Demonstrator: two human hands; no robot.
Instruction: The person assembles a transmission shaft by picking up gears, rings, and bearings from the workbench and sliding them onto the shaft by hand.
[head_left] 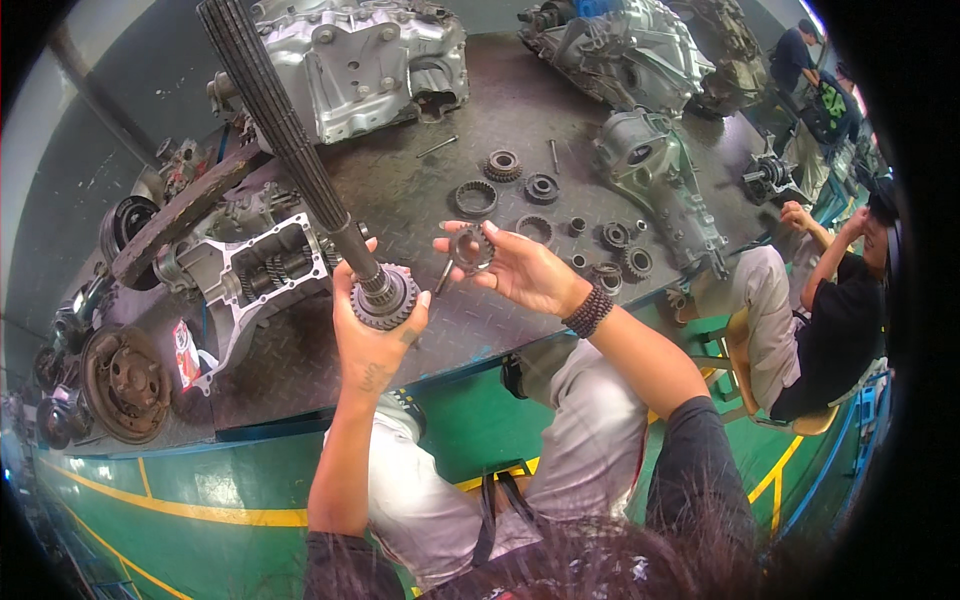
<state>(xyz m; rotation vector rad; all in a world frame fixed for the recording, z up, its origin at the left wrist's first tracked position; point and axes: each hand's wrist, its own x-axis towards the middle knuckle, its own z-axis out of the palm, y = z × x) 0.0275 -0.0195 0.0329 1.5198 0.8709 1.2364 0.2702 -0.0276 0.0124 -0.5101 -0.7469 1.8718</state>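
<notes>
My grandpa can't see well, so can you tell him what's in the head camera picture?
A person's left hand holds a long, grooved metal shaft by the gear at its lower end, while their right hand holds a metal ring. Loose gears lie on the metal table, with a big silver housing farther back.

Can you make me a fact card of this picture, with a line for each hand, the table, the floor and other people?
Left hand: around the gear at the near end of a long grooved shaft
Right hand: holding a toothed ring
Table: metal; holds loose gears and an open housing
Floor: green, yellow lines
Others: one seated person at right; more behind
</notes>
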